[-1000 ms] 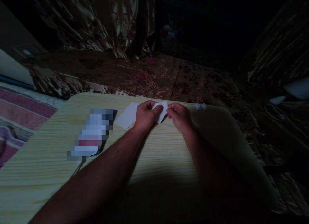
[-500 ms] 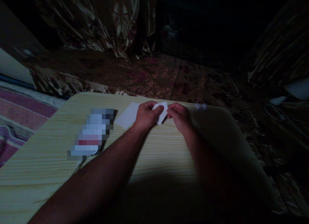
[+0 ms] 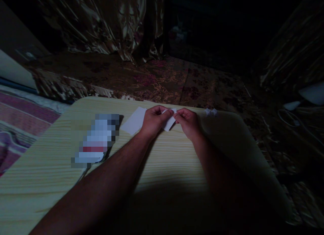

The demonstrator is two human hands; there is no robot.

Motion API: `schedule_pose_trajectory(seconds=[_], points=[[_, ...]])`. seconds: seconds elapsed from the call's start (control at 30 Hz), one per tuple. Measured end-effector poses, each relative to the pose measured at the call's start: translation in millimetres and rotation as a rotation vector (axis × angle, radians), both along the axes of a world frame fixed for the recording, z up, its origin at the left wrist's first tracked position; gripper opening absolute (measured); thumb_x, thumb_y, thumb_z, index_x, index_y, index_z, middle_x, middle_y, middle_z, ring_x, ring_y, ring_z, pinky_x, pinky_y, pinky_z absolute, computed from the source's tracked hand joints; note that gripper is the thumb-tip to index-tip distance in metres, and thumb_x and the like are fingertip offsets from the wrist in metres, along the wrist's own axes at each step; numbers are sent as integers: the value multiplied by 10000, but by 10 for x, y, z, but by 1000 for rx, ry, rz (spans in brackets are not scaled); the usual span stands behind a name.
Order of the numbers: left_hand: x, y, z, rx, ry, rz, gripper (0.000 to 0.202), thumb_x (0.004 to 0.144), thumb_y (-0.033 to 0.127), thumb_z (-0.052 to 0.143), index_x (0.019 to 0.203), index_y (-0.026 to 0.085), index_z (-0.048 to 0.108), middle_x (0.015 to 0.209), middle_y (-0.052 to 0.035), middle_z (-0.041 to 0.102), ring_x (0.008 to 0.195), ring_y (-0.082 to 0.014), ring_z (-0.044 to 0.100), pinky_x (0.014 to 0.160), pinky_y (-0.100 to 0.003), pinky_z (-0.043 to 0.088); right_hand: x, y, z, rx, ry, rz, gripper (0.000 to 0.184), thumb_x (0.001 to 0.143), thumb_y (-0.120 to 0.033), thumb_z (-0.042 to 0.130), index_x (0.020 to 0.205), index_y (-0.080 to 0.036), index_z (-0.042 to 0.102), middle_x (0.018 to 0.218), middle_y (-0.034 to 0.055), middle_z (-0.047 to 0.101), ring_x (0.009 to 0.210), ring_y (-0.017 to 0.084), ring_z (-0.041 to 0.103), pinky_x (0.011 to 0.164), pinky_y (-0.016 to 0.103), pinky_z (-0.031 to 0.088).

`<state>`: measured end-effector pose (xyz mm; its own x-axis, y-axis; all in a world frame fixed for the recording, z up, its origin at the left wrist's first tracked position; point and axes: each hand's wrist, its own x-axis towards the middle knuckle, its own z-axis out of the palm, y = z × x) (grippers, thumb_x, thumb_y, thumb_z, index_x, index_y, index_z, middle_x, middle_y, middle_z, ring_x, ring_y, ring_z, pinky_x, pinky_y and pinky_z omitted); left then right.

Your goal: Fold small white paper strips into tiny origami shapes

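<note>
The small white paper piece (image 3: 168, 125), at the tabletop (image 3: 167, 167)'s far side, should be light, thin, easily creased; its edges suit a gentle pinch; the left hand (image 3: 155, 119) clasps it under the thumb; the right hand (image 3: 186, 121) pinches its right edge; a white paper sheet (image 3: 133, 122) lies left.

Your one camera is worn on your head and looks forward and steeply down, so you see along your left forearm (image 3: 108, 176) and right forearm (image 3: 206, 152) as they rise from the bottom edge. Your left fingers (image 3: 167, 115) and right fingers (image 3: 182, 115) sit near the middle of the frame, viewed from above and behind. You are close to the surface (image 3: 167, 160), which spreads across most of the lower half; your wide view also takes in the dim curtain (image 3: 126, 24) beyond and the striped cloth (image 3: 19, 117) at left.
</note>
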<state>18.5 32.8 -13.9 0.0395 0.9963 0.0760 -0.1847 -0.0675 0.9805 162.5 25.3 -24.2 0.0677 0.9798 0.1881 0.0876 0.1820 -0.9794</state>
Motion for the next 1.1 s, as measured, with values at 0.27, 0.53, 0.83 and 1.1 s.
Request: schedule_pose_trajectory(seconds=[0.27,0.53,0.83,1.1], points=[[-10,29,-43,-10,-76,9,253,599,324,796,688,146,639,617,-3,644,503,-103,541,478,-218,410,-5,4,-13,-3,8,5,177,713,-343,663,720,-180,594,578,-33,578,539,98,525,536,227,413],[-35,47,-64,-16,-160,-31,212,581,265,797,691,147,660,628,-8,658,508,-117,564,502,-242,441,6,15,-20,9,6,28,164,713,-334,665,712,-186,594,568,-36,572,535,101,528,527,225,402],[-25,55,-45,-39,-185,6,157,572,225,786,669,148,688,645,-15,669,543,-118,565,532,-247,440,7,2,-19,28,18,33,161,727,-326,665,712,-181,597,560,-40,566,522,95,515,520,221,384],[-27,54,-64,-8,-78,45,137,632,265,719,691,146,687,643,-12,648,542,-112,534,518,-233,410,-2,-10,15,18,-13,2,158,720,-321,660,706,-178,593,562,-37,566,525,97,516,525,225,392]])
